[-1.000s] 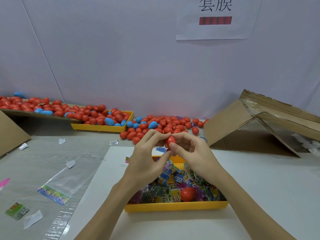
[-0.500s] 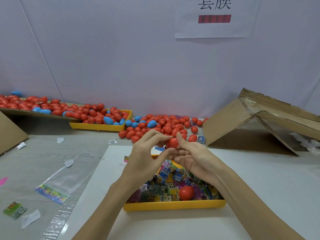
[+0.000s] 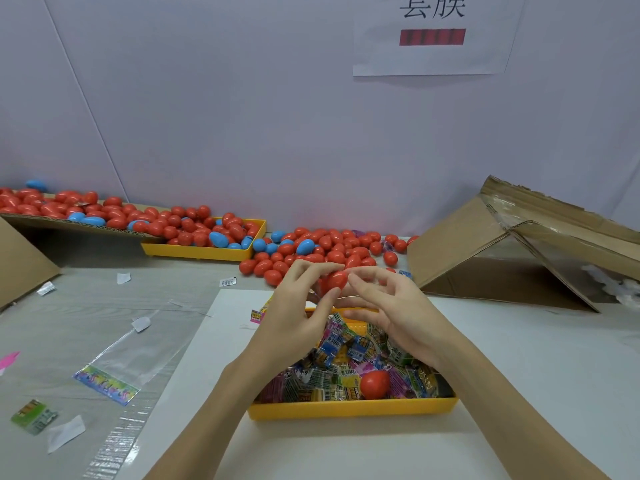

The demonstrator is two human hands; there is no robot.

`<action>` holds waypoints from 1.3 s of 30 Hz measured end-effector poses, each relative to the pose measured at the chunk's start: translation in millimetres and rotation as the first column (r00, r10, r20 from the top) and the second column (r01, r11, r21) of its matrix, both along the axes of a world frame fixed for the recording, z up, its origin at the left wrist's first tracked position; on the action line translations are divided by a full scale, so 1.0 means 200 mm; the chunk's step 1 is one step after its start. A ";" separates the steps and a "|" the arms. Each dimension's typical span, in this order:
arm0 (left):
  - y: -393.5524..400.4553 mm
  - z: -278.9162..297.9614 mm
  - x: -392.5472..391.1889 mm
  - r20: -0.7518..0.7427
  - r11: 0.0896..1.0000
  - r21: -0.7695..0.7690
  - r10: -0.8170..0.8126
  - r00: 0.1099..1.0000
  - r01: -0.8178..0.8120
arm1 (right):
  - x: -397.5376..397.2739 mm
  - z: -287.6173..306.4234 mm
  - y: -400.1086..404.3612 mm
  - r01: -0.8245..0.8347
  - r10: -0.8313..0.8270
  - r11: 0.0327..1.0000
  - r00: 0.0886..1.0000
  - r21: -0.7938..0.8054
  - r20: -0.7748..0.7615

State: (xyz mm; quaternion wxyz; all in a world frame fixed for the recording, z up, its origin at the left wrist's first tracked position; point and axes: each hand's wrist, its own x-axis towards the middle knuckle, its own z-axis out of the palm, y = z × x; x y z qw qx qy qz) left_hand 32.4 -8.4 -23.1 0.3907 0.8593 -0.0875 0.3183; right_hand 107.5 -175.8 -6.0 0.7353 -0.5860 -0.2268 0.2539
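Note:
My left hand (image 3: 294, 320) pinches a red plastic egg (image 3: 335, 280) between thumb and fingertips, above the far edge of a yellow tray (image 3: 346, 410). My right hand (image 3: 391, 313) is just right of the egg with its fingers spread and relaxed, its index tip close to the egg. The tray holds several colourful small packets (image 3: 332, 358) and one red egg (image 3: 374, 384). Just beyond my hands, a pile of red and blue eggs (image 3: 329, 247) lies on the table.
A second yellow tray (image 3: 204, 252) full of eggs stands at the back left, below a cardboard sheet (image 3: 69, 225) carrying more eggs. An open cardboard box (image 3: 502, 254) lies on its side at right. A clear bag (image 3: 131, 358) and paper scraps lie at left.
Both hands have moved away from me toward the egg pile. My right hand has let go of the egg and spread its fingers; my left hand keeps the egg.

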 end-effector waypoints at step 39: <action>0.04 0.05 -0.01 -0.251 0.862 -0.506 -0.128 0.959 -0.017 | 0.09 -0.01 -0.09 0.247 -0.033 0.907 0.850 -0.341 0.526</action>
